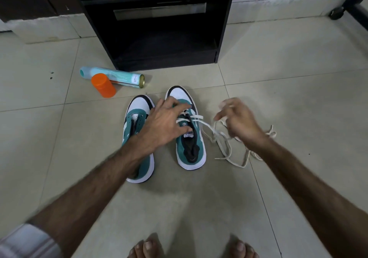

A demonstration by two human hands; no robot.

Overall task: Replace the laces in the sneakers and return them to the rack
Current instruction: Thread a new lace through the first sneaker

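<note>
Your left hand (pixel 165 126) lies spread over the right sneaker (pixel 189 136), fingers straight, tips touching its laced front; grip wide, holding nothing. Your right hand (pixel 239 120) hovers just right of that sneaker, blurred; fingers curled around a strand of the white lace (pixel 223 144). Whether the pinch is firm, you cannot tell. The lace runs from the upper eyelets out onto the floor (pixel 298 78) in loose loops. The left sneaker (pixel 137 122) stands just beside, unlaced, partly under your left forearm. Behind them: orange-capped container (pixel 103 85) touching a teal spray can (pixel 117 77) lying flat. Black rack (pixel 155 28) beyond, against the wall. Pale tiles; your bare toes (pixel 149 247) at the bottom edge.
</note>
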